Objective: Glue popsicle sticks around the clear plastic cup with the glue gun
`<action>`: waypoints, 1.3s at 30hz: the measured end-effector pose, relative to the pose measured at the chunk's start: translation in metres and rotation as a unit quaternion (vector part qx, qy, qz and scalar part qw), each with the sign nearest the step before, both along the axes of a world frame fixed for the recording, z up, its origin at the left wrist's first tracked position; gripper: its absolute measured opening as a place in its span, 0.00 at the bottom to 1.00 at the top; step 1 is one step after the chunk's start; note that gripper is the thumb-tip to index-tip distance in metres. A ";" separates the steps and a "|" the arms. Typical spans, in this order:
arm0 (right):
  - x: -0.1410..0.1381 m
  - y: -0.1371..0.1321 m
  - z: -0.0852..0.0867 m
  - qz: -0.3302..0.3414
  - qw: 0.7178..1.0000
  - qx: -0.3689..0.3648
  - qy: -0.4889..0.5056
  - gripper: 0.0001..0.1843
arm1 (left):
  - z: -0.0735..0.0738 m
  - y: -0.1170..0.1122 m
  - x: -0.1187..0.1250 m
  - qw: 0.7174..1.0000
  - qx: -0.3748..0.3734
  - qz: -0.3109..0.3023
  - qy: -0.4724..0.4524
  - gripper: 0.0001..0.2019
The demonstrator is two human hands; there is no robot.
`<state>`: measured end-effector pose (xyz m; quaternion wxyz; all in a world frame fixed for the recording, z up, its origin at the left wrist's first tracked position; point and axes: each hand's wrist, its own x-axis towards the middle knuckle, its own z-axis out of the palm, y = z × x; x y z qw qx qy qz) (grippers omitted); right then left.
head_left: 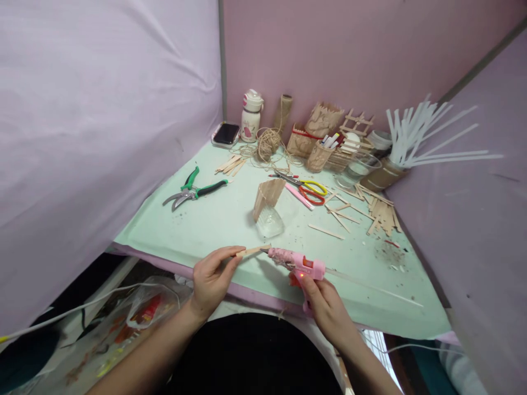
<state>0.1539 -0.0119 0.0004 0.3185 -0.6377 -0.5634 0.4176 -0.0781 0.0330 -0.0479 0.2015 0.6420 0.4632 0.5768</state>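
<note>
My left hand (212, 277) pinches a thin wooden craft stick (252, 251) by its near end, holding it level above the table's front edge. My right hand (325, 307) grips the handle of a pink hot glue gun (297, 263), whose red light is lit. Its nozzle touches or nearly touches the stick's far end. A long white glue stick (370, 285) sticks out behind the gun to the right. Just beyond stands a glass jar lying on its side, partly clad in wooden sticks (268, 204).
On the mint-green table (197, 230) lie green-handled pliers (193, 191), yellow and red scissors (307, 189), loose craft sticks (376, 208), a twine ball (267, 144), a phone (226, 134), a small bottle (250, 116) and a cup of white strips (415, 140). Purple cloth walls close in on both sides.
</note>
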 end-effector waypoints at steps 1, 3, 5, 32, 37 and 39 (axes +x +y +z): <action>0.000 0.001 0.000 0.000 1.000 0.002 -0.002 0.35 | 0.000 0.000 0.000 1.000 0.000 0.002 -0.001 0.07; 0.000 0.003 -0.001 -0.004 1.000 0.002 -0.002 0.34 | 0.001 0.000 0.001 1.000 -0.003 0.006 -0.007 0.07; 0.002 0.004 -0.001 -0.011 1.000 0.004 -0.004 0.34 | 0.002 -0.001 0.001 1.000 -0.007 0.009 -0.011 0.07; 0.005 0.007 -0.001 -0.014 0.999 0.013 -0.033 0.34 | 0.004 -0.001 0.001 1.000 -0.001 0.005 -0.009 0.07; 0.005 0.007 -0.003 -0.019 0.999 0.003 -0.029 0.33 | 0.004 -0.001 0.000 1.000 0.000 0.002 -0.013 0.07; 0.005 0.008 -0.004 -0.018 0.999 0.005 -0.030 0.32 | 0.003 -0.001 0.001 1.000 -0.003 0.002 -0.014 0.07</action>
